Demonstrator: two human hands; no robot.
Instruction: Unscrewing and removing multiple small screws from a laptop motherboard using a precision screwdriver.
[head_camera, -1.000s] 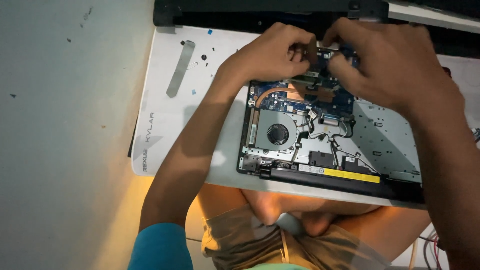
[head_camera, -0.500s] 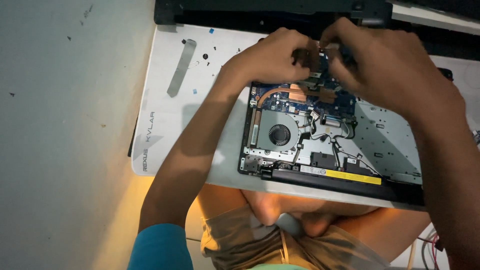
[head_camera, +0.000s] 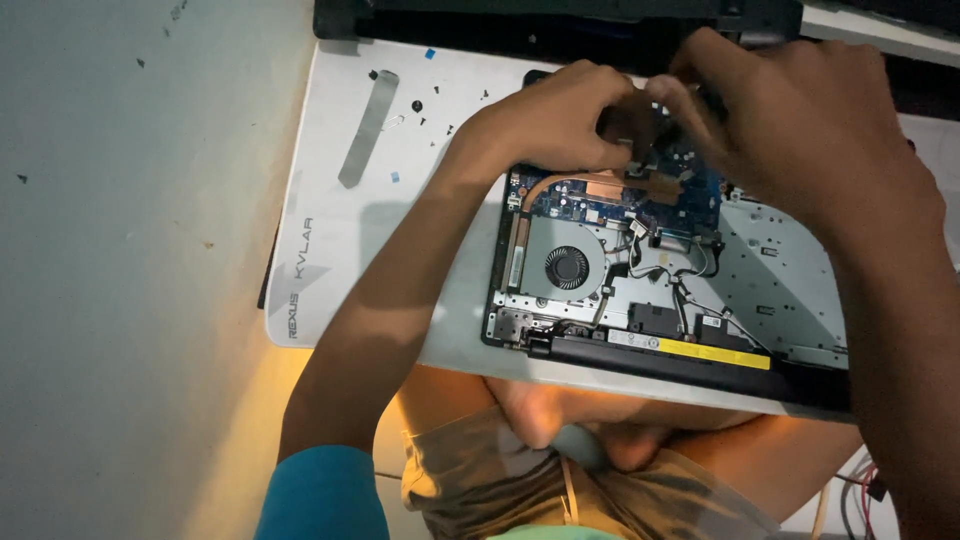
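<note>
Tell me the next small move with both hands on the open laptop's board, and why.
Probably ease the pinched part gently off the blue board, staying low. Both the left hand and right hand pinch at one spot above the copper heat pipe, hiding it, and thin cables run close by the fan.

Matt white mat (head_camera: 330, 250) — coppery metal heat pipe (head_camera: 585, 182), glossy.
</note>
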